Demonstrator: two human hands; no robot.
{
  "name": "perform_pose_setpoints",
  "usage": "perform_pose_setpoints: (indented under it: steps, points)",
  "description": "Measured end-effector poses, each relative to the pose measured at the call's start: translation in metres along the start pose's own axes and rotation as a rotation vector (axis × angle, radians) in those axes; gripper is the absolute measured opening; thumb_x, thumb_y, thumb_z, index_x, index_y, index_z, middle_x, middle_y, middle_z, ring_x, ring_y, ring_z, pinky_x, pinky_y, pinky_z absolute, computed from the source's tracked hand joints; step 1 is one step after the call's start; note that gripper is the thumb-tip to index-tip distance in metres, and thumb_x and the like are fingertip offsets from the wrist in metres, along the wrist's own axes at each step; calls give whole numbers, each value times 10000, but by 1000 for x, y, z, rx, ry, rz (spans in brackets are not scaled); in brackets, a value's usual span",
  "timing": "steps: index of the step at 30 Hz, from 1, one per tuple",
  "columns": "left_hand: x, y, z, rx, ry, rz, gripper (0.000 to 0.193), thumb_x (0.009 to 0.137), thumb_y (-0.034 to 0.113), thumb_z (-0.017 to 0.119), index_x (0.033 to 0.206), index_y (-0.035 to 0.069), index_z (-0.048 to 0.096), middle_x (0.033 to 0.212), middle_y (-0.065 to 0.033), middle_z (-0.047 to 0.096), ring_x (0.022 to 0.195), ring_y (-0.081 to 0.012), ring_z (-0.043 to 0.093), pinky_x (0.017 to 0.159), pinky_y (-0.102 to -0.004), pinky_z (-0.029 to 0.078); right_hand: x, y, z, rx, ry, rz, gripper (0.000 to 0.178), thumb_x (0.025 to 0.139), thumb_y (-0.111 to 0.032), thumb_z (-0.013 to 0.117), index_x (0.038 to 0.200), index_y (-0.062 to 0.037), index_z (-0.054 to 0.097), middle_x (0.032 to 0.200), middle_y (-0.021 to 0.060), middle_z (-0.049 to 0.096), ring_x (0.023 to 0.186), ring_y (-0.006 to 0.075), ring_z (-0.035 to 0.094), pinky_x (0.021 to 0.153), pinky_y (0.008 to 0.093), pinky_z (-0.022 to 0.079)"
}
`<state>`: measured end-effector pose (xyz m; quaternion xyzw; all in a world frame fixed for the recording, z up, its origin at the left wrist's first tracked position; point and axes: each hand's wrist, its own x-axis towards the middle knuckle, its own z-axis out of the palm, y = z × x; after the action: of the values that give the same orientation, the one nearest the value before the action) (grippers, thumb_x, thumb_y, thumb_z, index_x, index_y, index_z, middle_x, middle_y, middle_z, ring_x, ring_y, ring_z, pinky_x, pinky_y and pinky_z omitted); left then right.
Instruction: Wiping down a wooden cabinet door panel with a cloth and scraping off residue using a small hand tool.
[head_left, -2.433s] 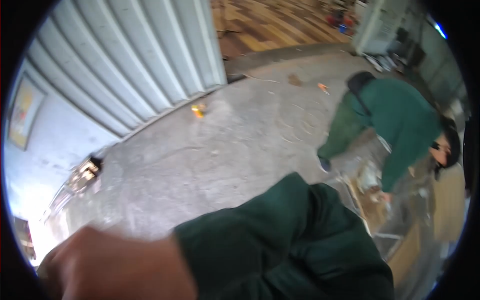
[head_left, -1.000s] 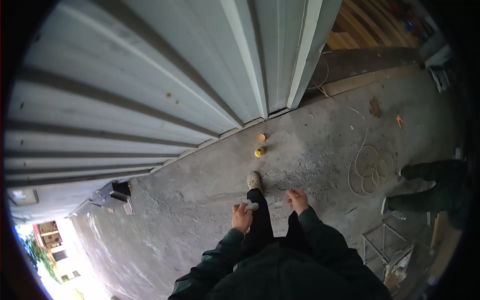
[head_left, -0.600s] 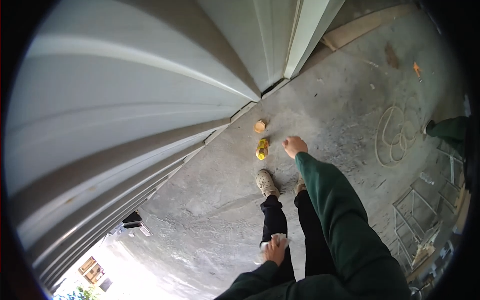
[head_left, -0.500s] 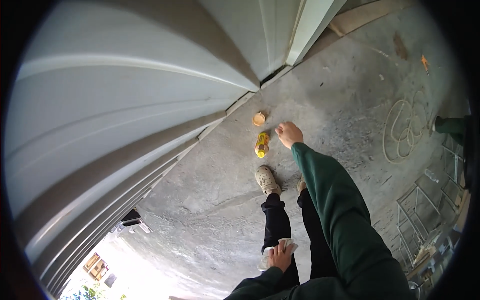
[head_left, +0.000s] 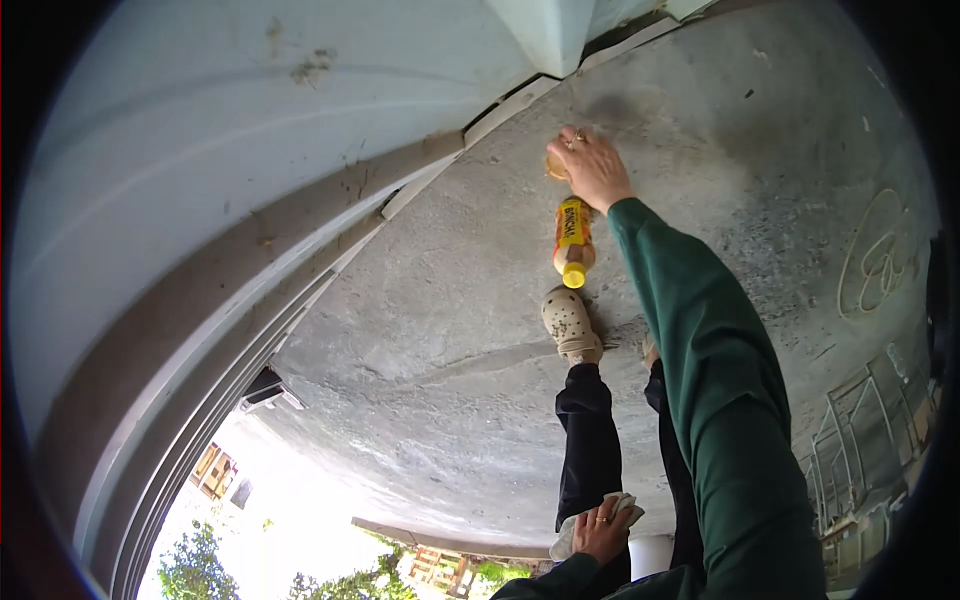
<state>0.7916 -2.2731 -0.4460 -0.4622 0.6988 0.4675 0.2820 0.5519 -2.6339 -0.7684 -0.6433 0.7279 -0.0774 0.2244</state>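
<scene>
Right hand [head_left: 592, 168] at tan tub [head_left: 555, 168], one o'clock, grip not determinable, yellow-capped bottle [head_left: 573, 238] at tub's six o'clock, left hand [head_left: 601, 532] grasping white cloth [head_left: 564, 540], five o'clock

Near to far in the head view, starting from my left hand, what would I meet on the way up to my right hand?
Left hand holding a whitish cloth → beige clog → yellow-capped bottle → small tan round container at the right hand's fingers.

The rough grey floor [head_left: 450, 330] bears a bottle [head_left: 573, 232], a clog [head_left: 570, 322] just beside it, a coiled cord [head_left: 876, 258] and metal frames [head_left: 850, 440]; whether the tub [head_left: 555, 168] touches the floor is unclear.
</scene>
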Motion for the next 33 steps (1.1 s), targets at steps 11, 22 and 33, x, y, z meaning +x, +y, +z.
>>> perform_pose_setpoints:
  steps: [11, 22, 33]
  points:
    - [-1, -15, -11, -34, -64, -11, 438, 706, 266, 670, 1132, 276, 569, 1221, -14, 472, 1007, -241, 512, 839, -391, 381, 6, 10, 19, -215, -53, -92, 200, 762, -142, 573, 940, -135, 661, 1083, -6, 586, 1074, 191, 454, 908, 355, 375]
    - [-1, -14, -66, 156, 60, 136, 419, 642, 286, 726, 1045, 236, 623, 1199, -55, 474, 1102, -261, 455, 884, -445, 346, -162, 20, -83, 89, 282, 484, 116, 688, -155, 626, 804, -152, 613, 777, 52, 573, 780, 270, 533, 666, 410, 410]
    - [-5, -10, -183, -87, -85, 224, 371, 924, 254, 471, 1285, 177, 435, 1231, -115, 475, 1165, -277, 435, 902, -521, 386, -565, -92, -310, -170, 307, 1153, 166, 721, -295, 594, 609, -182, 642, 685, 14, 583, 762, 244, 542, 624, 408, 408]
